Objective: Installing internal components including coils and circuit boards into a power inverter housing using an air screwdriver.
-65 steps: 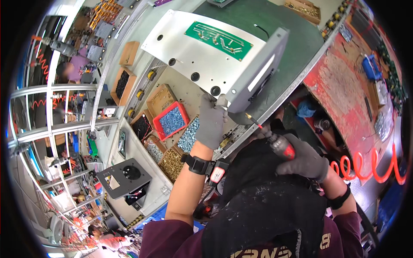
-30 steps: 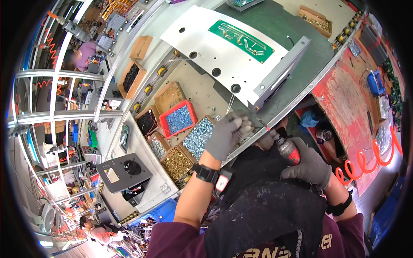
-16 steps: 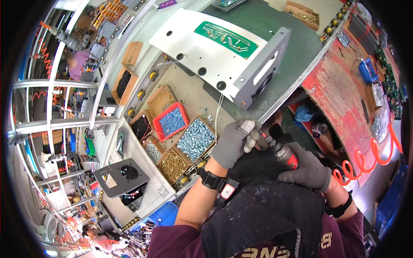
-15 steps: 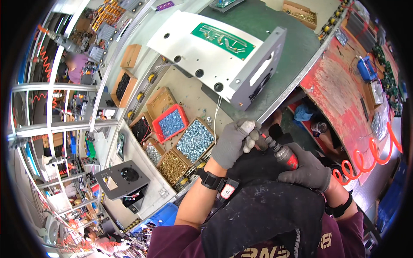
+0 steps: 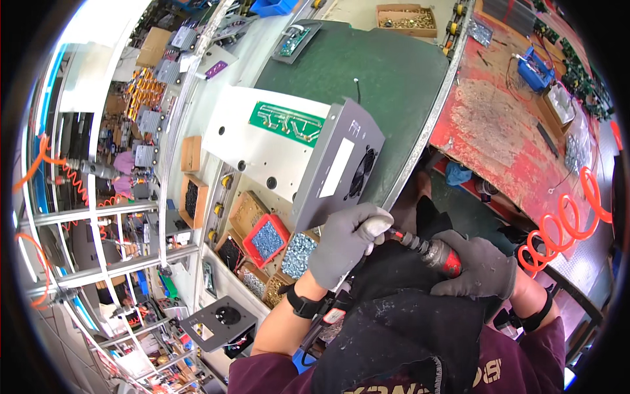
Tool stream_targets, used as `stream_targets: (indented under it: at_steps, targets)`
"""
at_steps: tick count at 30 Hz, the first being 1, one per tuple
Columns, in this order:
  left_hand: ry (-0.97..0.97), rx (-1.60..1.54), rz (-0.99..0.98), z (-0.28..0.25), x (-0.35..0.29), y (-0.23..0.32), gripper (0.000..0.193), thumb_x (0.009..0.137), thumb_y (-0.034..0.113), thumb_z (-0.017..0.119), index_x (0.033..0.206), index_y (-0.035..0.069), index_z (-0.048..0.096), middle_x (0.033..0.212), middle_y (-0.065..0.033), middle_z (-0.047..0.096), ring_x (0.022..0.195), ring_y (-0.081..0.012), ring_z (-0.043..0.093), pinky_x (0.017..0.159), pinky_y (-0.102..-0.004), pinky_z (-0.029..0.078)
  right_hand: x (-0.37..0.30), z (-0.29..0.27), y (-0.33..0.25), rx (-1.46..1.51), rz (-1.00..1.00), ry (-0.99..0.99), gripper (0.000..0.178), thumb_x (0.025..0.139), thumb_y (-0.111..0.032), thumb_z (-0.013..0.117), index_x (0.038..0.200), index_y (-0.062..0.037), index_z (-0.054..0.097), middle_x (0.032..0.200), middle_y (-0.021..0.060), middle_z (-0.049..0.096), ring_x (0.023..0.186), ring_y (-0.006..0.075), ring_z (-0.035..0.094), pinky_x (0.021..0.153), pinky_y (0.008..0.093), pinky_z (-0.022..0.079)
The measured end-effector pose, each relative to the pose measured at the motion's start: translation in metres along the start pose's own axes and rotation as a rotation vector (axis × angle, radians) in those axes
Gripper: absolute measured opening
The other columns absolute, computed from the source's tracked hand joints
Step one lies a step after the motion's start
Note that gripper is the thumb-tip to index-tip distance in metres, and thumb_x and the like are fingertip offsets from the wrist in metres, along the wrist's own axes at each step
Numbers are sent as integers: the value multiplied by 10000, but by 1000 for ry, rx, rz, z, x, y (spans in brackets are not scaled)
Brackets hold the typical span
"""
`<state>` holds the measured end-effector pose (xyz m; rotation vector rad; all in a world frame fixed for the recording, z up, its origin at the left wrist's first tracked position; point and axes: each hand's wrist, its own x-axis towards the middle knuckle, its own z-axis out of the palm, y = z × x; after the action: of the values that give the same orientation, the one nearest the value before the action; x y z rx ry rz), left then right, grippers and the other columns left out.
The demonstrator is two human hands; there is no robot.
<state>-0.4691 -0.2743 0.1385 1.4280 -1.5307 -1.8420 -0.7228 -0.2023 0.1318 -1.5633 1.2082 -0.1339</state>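
Nearside of the fan panel (image 5: 349,167), right hand (image 5: 482,266) is gripping power driver (image 5: 433,254), loosely curled left hand (image 5: 341,241) (contents unclear) apparently readying bit (image 5: 398,234); next needs alignment.

White glare washes out the upper left. Fisheye distortion bends the metal frame (image 5: 131,266) near the black rim.

Pale ltrs (image 5: 487,373) on maroon shirt (image 5: 525,347), pt. hidden; grey panel (image 5: 346,176) mks (image 5: 355,126) illeg.

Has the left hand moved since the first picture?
Yes. Judged against the red tray, the left hand has moved right and toward the body, from the white panel's edge to near the driver's tip.
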Motion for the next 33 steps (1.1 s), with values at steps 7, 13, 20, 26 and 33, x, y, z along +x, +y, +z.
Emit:
stream_targets:
  at_steps: [7, 13, 20, 26, 33]
  targets:
    - [-112, -54, -254, -15, 6, 79, 363, 932, 254, 590, 1198, 8, 578, 728, -39, 604, 557, -46, 504, 507, -196, 407, 15, -35, 6, 191, -166, -12, 838, 655, -483, 808, 1281, -77, 424, 826, 217, 643, 830, 412, 634, 735, 454, 492]
    - [295, 798, 195, -85, 47, 129, 529, 839, 344, 666, 1252, 45, 525, 1046, -157, 651, 890, -261, 673, 792, -343, 511, 46, -69, 18, 283, -44, 149, 751, 654, -403, 829, 1226, -65, 477, 919, 183, 662, 900, 387, 640, 758, 418, 499]
    - [-448, 1579, 573, -111, 164, 63, 847, 651, 681, 667, 1241, 81, 569, 1267, -86, 501, 1254, -297, 402, 1035, -562, 289, 86, -77, 32, 261, 38, 114, 718, 679, -480, 767, 1194, -62, 491, 892, 217, 642, 879, 409, 619, 766, 449, 477]
    - [-416, 1442, 580, -107, 172, 57, 886, 609, 767, 606, 1169, 81, 609, 1116, -75, 520, 1087, -277, 483, 1003, -514, 303, 96, -78, 32, 194, 42, 94, 720, 691, -515, 740, 1188, -58, 489, 884, 234, 632, 848, 422, 616, 729, 465, 477]
    - [-381, 1386, 565, -105, 171, 55, 967, 514, 816, 630, 1110, 55, 599, 1014, -64, 506, 1017, -278, 510, 963, -532, 310, 98, -81, 33, 190, 36, 60, 716, 702, -535, 725, 1183, -63, 483, 885, 237, 628, 846, 433, 617, 715, 476, 480]
